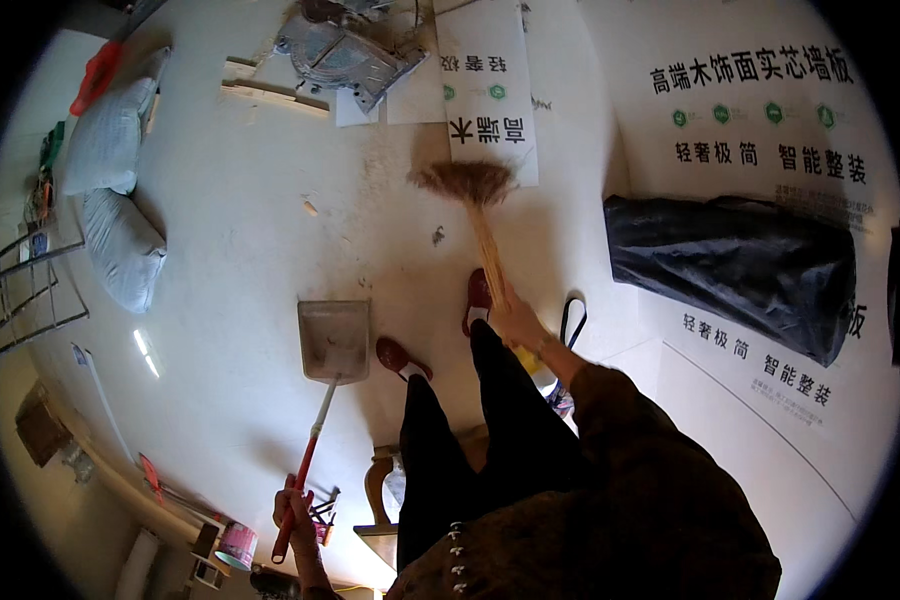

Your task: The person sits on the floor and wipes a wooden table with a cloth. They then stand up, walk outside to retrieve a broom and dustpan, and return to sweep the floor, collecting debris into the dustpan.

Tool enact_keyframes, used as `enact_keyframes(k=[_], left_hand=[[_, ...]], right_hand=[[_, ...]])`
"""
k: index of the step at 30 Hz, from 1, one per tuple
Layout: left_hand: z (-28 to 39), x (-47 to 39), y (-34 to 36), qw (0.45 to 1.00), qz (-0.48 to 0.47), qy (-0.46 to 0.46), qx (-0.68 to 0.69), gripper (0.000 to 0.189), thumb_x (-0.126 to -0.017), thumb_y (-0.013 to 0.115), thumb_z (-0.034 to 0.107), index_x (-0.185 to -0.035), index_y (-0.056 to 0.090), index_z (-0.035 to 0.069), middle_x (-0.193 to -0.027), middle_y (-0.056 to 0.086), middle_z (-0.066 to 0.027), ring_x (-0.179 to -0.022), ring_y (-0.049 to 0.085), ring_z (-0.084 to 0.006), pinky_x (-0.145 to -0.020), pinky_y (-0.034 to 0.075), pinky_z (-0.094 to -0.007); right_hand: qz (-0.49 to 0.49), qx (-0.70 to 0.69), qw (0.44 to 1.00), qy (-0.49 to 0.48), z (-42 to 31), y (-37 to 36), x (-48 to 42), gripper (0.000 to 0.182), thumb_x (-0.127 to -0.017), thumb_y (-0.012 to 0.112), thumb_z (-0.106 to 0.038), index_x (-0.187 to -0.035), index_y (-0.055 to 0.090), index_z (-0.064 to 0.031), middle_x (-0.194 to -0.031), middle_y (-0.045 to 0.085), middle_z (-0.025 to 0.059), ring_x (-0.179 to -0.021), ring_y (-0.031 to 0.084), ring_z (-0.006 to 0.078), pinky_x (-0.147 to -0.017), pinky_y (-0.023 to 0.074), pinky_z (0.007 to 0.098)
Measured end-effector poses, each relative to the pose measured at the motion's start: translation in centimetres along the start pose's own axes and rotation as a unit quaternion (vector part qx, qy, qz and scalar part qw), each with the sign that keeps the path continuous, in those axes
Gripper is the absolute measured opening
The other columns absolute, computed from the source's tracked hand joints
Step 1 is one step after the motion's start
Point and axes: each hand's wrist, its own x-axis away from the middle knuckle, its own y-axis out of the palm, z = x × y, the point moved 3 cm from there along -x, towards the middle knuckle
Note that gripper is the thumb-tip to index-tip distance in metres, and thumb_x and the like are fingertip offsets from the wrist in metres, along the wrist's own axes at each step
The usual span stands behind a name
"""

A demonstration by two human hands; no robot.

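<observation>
My right hand point(516, 321) grips the handle of a straw broom point(484, 232). The broom's bristles are spread over the floor close to the near end of a printed white board. My left hand point(294, 510) is closed around the red lower part of a long handle, whose upper part is pale. At its far end a grey dustpan point(334, 340) lies to the left of my feet, with some dust in it. Sawdust point(371, 187) and small scraps are scattered on the pale floor beyond the dustpan. A small wood chip point(310, 208) lies among them.
A dusty metal machine base point(330, 56) stands ahead, beside wood strips point(274, 98) and the printed board point(490, 90). Full sacks point(124, 247) and a metal rack point(34, 300) are at left. Black plastic wrapping point(727, 270) covers part of printed panels at right. A pink bucket point(236, 545) stands lower left.
</observation>
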Motion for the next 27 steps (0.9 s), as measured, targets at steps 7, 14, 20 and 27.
enact_keyframes(k=[7, 14, 20, 27], left_hand=[[-0.5, -0.3, -0.5, 0.999, 0.037, -0.007, 0.026, 0.015, -0.082, 0.049, 0.012, -0.079, 0.049, -0.002, -0.12, 0.046, -0.0294, -0.103, 0.054, -0.0334, -0.071, 0.054, -0.0334], [0.4, -0.2, 0.6, 0.999, 0.04, 0.009, 0.033, 0.011, -0.082, 0.048, 0.008, -0.078, 0.049, -0.002, -0.114, 0.048, -0.0321, -0.095, 0.058, -0.0307, -0.068, 0.054, -0.0325], [-0.1, 0.2, 1.7, 0.998, 0.045, -0.01, 0.036, 0.013, -0.083, 0.052, 0.013, -0.08, 0.05, 0.001, -0.119, 0.047, -0.0286, -0.096, 0.057, -0.0283, -0.073, 0.051, -0.0313], [-0.3, 0.6, 0.9, 0.999, 0.033, 0.027, 0.024, 0.011, -0.083, 0.052, 0.013, -0.08, 0.05, 0.002, -0.118, 0.048, -0.0294, -0.103, 0.054, -0.0291, -0.075, 0.051, -0.0315]], right_hand=[[0.073, 0.061, 0.991, -0.096, -3.6, -4.6, 0.6, 0.064, -0.078, 0.051, -0.013, -0.137, 0.026, -0.0194, -0.067, 0.053, 0.0068, -0.042, 0.05, 0.0139, -0.037, 0.039, 0.0268], [0.139, 0.144, 0.973, -0.117, -16.9, -7.0, -17.3, 0.029, -0.073, 0.052, -0.013, -0.098, 0.055, 0.0013, -0.06, 0.054, 0.0142, -0.046, 0.054, 0.0243, -0.039, 0.0444, 0.0329], [0.041, 0.202, 0.976, -0.066, -12.3, -0.6, -13.5, 0.077, -0.074, 0.05, -0.016, -0.139, 0.008, -0.009, -0.083, 0.057, 0.0214, -0.062, 0.057, 0.0339, -0.046, 0.0469, 0.04], [-0.014, 0.27, 0.956, -0.114, -5.8, -0.7, -2.3, 0.074, -0.075, 0.051, -0.015, -0.14, 0.015, -0.0106, -0.084, 0.06, 0.0224, -0.066, 0.06, 0.0291, -0.063, 0.0483, 0.0368]])
